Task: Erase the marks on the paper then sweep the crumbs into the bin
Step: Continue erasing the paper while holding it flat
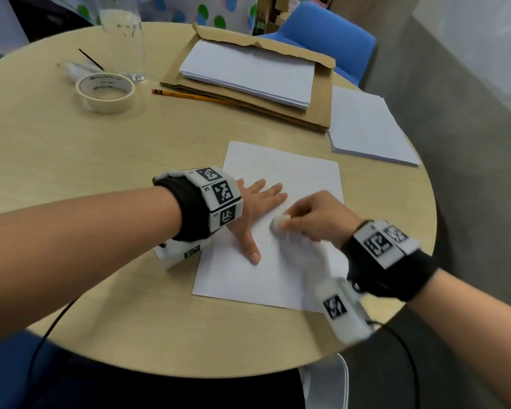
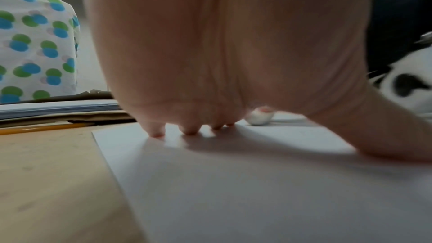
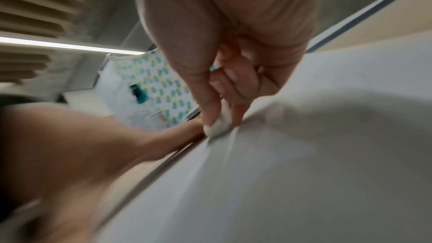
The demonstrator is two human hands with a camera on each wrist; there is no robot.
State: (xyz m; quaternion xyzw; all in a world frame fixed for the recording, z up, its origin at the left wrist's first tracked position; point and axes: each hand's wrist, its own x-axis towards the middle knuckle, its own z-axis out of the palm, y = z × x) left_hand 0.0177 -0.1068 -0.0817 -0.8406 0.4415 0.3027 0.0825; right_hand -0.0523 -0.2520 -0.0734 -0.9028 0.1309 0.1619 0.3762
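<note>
White eraser (image 1: 278,224) pinched in our right hand (image 1: 316,215), we rub; left hand (image 1: 252,211) flat on paper (image 1: 281,169). Next: sweeping crumbs.

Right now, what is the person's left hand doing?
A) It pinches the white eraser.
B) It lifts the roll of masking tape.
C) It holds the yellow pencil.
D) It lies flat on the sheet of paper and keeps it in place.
D: the left hand lies spread with straight fingers on the sheet of paper, while the right hand pinches the white eraser and rubs it on the sheet.
</note>
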